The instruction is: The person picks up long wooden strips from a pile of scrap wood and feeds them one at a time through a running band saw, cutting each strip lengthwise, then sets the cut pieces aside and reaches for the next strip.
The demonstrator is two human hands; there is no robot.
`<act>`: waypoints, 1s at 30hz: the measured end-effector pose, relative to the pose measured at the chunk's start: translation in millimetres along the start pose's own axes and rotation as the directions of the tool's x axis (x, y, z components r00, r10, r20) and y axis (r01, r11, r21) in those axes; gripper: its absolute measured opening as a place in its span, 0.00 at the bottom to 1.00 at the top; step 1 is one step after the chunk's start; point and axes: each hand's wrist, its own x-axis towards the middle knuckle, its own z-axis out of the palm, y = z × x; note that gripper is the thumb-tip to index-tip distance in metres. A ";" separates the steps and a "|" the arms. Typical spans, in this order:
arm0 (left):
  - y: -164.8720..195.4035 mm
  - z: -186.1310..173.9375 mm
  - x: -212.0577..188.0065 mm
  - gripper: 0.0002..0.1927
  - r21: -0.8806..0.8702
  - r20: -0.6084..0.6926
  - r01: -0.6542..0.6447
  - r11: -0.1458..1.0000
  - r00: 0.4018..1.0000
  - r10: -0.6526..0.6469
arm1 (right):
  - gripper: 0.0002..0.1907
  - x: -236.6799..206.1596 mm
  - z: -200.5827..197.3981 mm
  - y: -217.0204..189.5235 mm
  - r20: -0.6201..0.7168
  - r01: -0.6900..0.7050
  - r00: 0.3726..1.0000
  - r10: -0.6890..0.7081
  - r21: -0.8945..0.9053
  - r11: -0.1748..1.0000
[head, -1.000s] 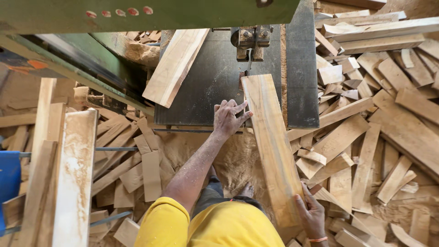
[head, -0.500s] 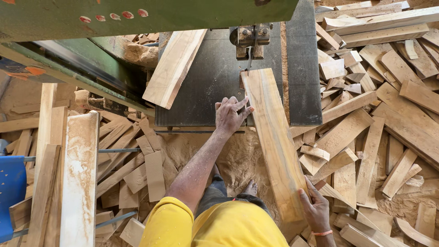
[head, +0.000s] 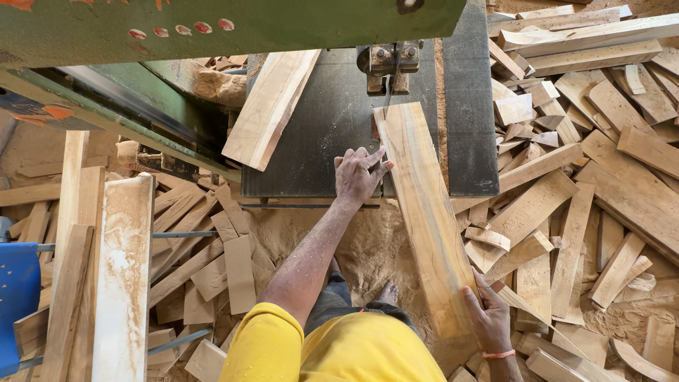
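Running from lower right up to centre, the long pale wooden plank [head: 424,219] lay between the hands, left hand [head: 359,175] pressed flat beside its far end, right hand [head: 488,318] gripping its near end

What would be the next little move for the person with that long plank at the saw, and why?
Probably a slow push forward from the rear. The plank lies on the saw table with its far end right at the blade guide. The left hand presses flat beside its left edge, steering, and the right hand grips the near end, so it looks lined up to feed.
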 end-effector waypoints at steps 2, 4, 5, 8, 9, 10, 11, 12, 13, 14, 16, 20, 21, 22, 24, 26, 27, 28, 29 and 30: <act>-1.2 1.9 1.3 0.34 0.009 -0.005 -0.004 1.000 1.000 0.005 | 0.28 0.3 0.6 -4.9 0.001 0.014 1.000 -0.014 -0.024 1.000; -2.6 4.2 2.3 0.34 0.013 -0.012 -0.006 1.000 1.000 0.006 | 0.27 1.1 1.6 -10.3 0.003 0.045 0.999 -0.045 -0.059 0.997; -3.9 5.2 5.1 0.34 0.014 -0.015 -0.007 1.000 1.000 0.007 | 0.27 3.0 3.4 -13.6 0.006 0.040 0.999 -0.040 -0.033 0.999; -6.4 8.1 9.1 0.34 0.009 -0.026 -0.010 1.000 1.000 0.011 | 0.28 5.3 6.6 -19.7 0.008 0.003 1.000 -0.003 0.025 1.000; -6.9 8.9 10.0 0.34 0.006 -0.029 -0.011 1.000 0.999 0.011 | 0.28 5.7 7.1 -20.7 0.003 -0.023 1.000 0.023 0.031 0.999; -7.3 9.5 10.8 0.33 0.008 -0.030 -0.010 1.000 1.000 0.010 | 0.28 6.0 7.2 -21.0 0.000 -0.049 0.999 0.049 0.037 0.998; -7.9 9.8 11.3 0.33 0.010 -0.029 -0.007 1.000 1.000 0.008 | 0.27 6.8 7.6 -20.6 0.001 -0.026 1.000 0.026 0.035 0.999; -8.3 10.0 11.7 0.32 0.013 -0.029 -0.005 1.000 1.000 0.006 | 0.27 8.0 8.0 -19.6 0.002 -0.004 1.000 0.004 0.034 0.999; -8.5 10.2 12.2 0.32 0.014 -0.031 -0.006 1.000 1.000 0.006 | 0.27 9.7 8.1 -18.4 0.003 0.018 1.000 -0.018 0.032 0.999; -8.7 10.3 12.9 0.32 0.015 -0.034 -0.006 1.000 0.999 0.007 | 0.27 11.7 7.9 -17.0 -0.002 0.008 1.000 -0.008 0.008 1.000; -8.7 10.5 13.9 0.32 0.012 -0.037 -0.005 1.000 0.999 0.005 | 0.28 14.2 6.8 -13.8 -0.013 -0.014 1.000 0.014 -0.042 0.999; -8.0 9.5 17.5 0.31 0.008 -0.039 0.012 1.000 0.999 -0.012 | 0.27 20.3 7.2 -9.7 0.004 0.029 1.000 -0.029 0.001 1.000; -7.6 9.3 18.7 0.31 0.008 -0.037 0.018 1.000 0.999 -0.018 | 0.27 22.3 7.9 -9.6 0.006 0.039 0.999 -0.039 0.010 0.999; -7.2 9.0 20.2 0.31 0.013 -0.036 0.023 1.000 0.999 -0.022 | 0.27 23.8 8.7 -9.8 0.008 0.050 0.999 -0.050 0.019 0.999; -6.3 8.6 22.5 0.31 0.023 -0.033 0.033 0.999 0.999 -0.032 | 0.27 25.6 9.9 -11.1 0.007 0.067 0.998 -0.067 0.005 0.998; -5.9 8.2 24.7 0.31 0.015 -0.030 0.042 0.999 0.999 -0.041 | 0.27 27.4 11.7 -13.1 0.010 0.081 0.997 -0.081 0.012 0.997; -5.9 8.1 25.8 0.31 0.011 -0.029 0.047 0.999 0.999 -0.047 | 0.27 28.2 12.4 -14.3 0.014 0.086 0.996 -0.086 0.026 0.996; -6.0 8.2 26.9 0.31 0.009 -0.037 0.046 0.999 0.998 -0.046 | 0.26 28.7 13.3 -15.3 0.018 0.090 0.996 -0.091 0.040 0.995; -6.0 8.5 28.0 0.30 0.006 -0.046 0.046 0.999 0.998 -0.046 | 0.27 29.6 14.2 -16.3 0.017 0.081 0.996 -0.082 0.039 0.996; -6.1 9.1 29.1 0.30 0.003 -0.055 0.046 0.999 0.997 -0.046 | 0.27 30.6 14.7 -17.2 0.015 0.073 0.997 -0.073 0.038 0.997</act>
